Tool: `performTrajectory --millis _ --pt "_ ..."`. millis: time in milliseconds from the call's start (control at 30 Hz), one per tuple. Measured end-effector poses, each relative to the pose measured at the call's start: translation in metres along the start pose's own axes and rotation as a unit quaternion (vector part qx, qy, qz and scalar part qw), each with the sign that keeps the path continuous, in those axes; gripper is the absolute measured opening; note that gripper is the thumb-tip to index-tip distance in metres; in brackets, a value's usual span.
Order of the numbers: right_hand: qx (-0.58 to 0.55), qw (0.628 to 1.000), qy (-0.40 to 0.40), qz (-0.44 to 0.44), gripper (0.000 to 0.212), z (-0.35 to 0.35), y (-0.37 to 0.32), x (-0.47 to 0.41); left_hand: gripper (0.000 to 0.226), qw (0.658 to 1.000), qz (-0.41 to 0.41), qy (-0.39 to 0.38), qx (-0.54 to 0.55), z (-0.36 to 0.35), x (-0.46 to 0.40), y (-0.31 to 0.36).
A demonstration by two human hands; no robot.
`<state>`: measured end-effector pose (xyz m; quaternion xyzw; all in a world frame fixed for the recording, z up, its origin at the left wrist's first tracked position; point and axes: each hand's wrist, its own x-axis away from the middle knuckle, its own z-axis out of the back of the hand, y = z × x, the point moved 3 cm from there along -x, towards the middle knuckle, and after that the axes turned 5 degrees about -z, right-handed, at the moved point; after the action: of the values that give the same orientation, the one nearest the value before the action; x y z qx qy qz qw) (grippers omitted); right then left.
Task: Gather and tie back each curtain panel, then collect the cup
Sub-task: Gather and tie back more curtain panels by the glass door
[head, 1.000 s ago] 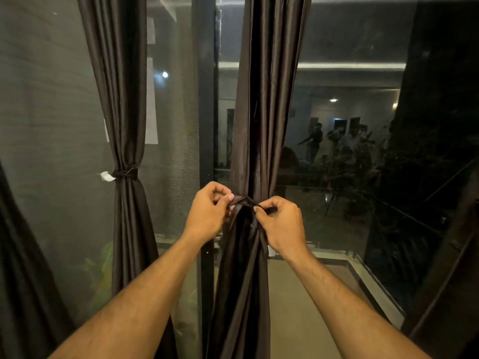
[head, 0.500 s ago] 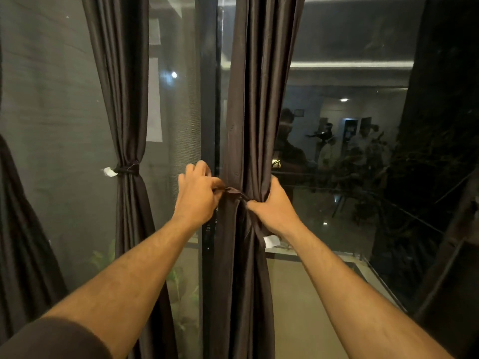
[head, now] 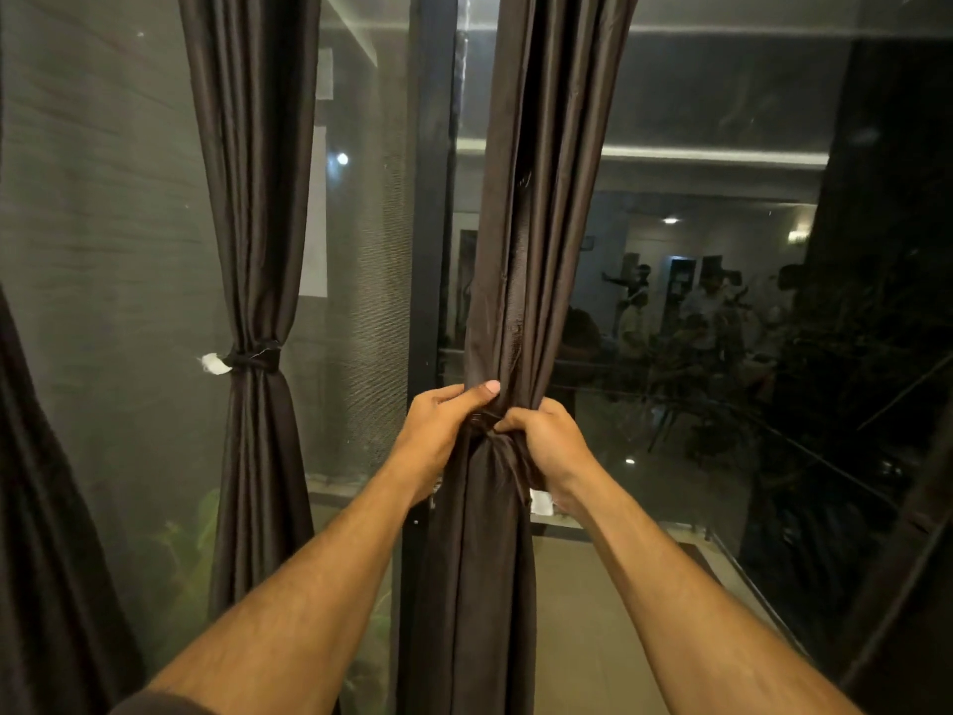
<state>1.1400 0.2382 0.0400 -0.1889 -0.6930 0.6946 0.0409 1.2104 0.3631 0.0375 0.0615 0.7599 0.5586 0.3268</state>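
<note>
The left hand (head: 438,430) and right hand (head: 546,446) meet at the gathered waist of the middle curtain panel (head: 521,250), both curled tight around the bunched dark fabric, the left thumb laid across the front. Between them a thin tie band (head: 487,418) crosses the folds. Just below the right hand a white tag (head: 540,502) shows beside the panel. Left of this panel, beyond the dark window frame (head: 430,198), a second curtain panel (head: 252,198) hangs tied at its waist. No cup is in view.
</note>
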Motion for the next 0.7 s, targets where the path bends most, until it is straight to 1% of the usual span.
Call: performTrajectory --millis 67,133,200,300,333,400,500,567,667,700 --pt "-0.015 0.999 -0.029 0.000 0.032 -0.007 0.003 -0.001 0.045 0.998 -0.002 -0.021 0.052 -0.002 0.001 -0.002" --pt "-0.042 0.998 -0.040 0.010 0.032 -0.013 0.007 -0.002 0.042 0.997 -0.007 -0.019 0.068 -0.003 0.001 -0.003" --pt "-0.068 0.997 -0.023 0.010 0.032 -0.016 0.011 -0.002 0.041 0.999 -0.007 -0.024 0.044 -0.003 0.001 -0.005" --pt "-0.021 0.999 0.002 0.028 0.024 -0.014 0.017 -0.001 0.055 0.999 0.004 -0.042 -0.026 -0.001 -0.001 -0.008" --pt "-0.008 0.999 0.007 0.035 0.026 -0.011 0.017 0.001 0.057 0.998 0.010 -0.051 -0.037 -0.003 -0.002 -0.009" --pt "0.004 0.999 0.016 0.043 0.032 -0.007 0.013 0.002 0.054 0.997 0.014 -0.072 -0.039 -0.008 -0.004 -0.010" --pt "0.057 0.995 0.023 0.081 0.034 -0.003 0.004 0.005 0.044 0.998 0.011 -0.054 -0.025 -0.015 -0.006 -0.011" --pt "0.090 0.991 0.016 0.101 0.031 0.001 -0.001 0.010 0.040 0.999 0.011 -0.046 -0.009 -0.019 -0.003 -0.012" --pt "0.076 0.994 -0.049 0.062 0.019 0.013 -0.005 0.016 0.037 0.999 0.027 -0.029 0.027 -0.028 0.002 -0.013" --pt "0.071 0.995 -0.054 0.048 0.018 0.020 -0.005 0.018 0.035 0.999 0.034 -0.015 0.037 -0.031 0.004 -0.013"
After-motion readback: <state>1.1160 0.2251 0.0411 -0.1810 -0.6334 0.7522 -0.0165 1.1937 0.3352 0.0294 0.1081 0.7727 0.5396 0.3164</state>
